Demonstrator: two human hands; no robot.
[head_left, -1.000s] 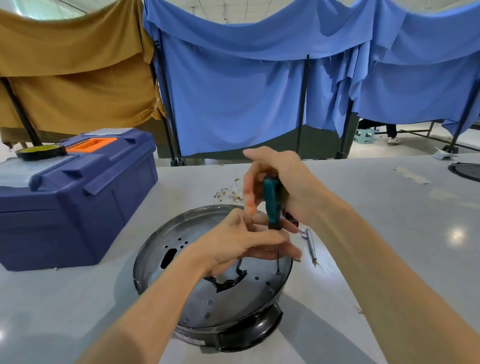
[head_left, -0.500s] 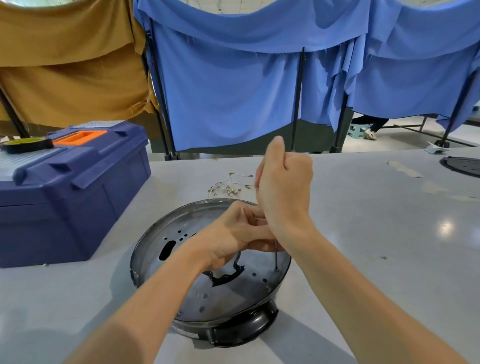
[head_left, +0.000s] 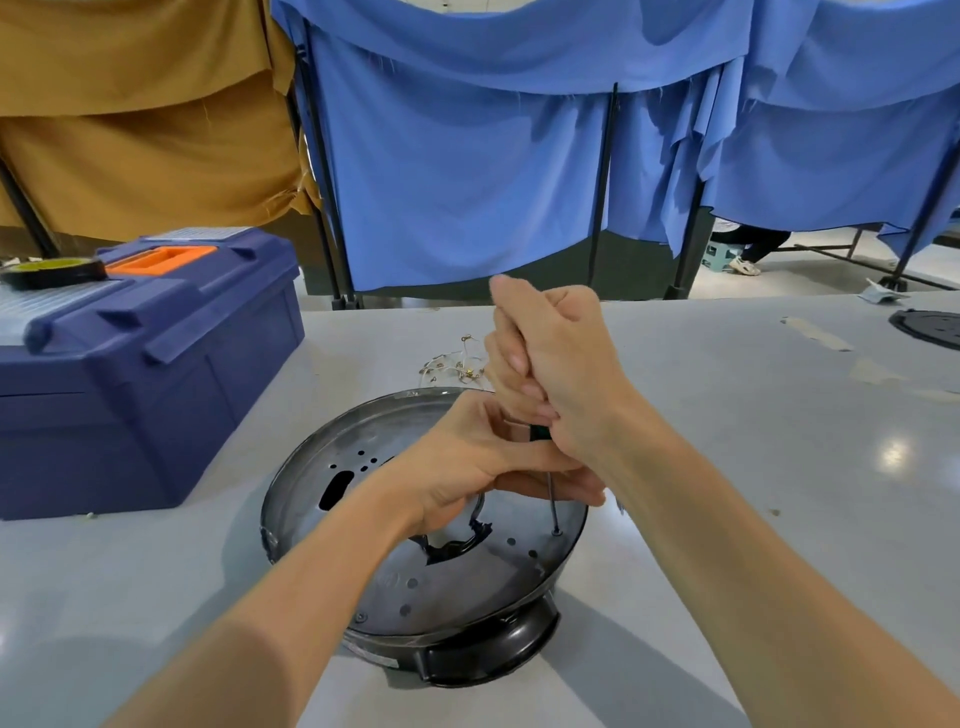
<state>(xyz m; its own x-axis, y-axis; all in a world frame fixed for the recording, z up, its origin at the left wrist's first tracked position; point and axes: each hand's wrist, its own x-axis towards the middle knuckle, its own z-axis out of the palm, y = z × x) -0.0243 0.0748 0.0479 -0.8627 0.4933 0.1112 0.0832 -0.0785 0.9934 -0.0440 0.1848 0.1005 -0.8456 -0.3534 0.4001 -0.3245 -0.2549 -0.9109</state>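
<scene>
Screwdriver (head_left: 552, 501): held upright over the metal plate (head_left: 358, 462), its thin shaft coming down to a small hole (head_left: 557, 531) near the plate's right rim, where the tip rests. Only a sliver of the dark green handle (head_left: 537, 432) shows. The rest is hidden inside my right grip (head_left: 561, 374), which is closed in a fist round it, thumb uppermost. My left grip (head_left: 467, 467) lies just below, with thumb and fingers pinching the shaft close under the handle; the two grips touch.

The plate is round and shallowly dished, pierced with several small holes, an oblong slot on the left and a ragged-edged central opening partly covered by my left grip. It sits on a black housing (head_left: 493, 654), which stands on the grey table (head_left: 753, 441) directly before me.

Just beyond the plate's far rim, a small heap of brass-coloured fittings (head_left: 457, 364) on thin wires lies on the table. To the left, well apart from the plate, stands a dark blue toolbox (head_left: 156, 374) with an orange inset (head_left: 161, 258) in its lid. A black roll of tape (head_left: 52, 271) with a yellow centre rests on that lid. At the table's far right edge, part of a dark round disc (head_left: 930, 327) is visible.

Behind the table hang blue cloths (head_left: 467, 182) and, to the left, a tan cloth (head_left: 145, 130), all on black stands. Under the blue cloths at right, a person's shoe (head_left: 744, 266) shows on the floor.
</scene>
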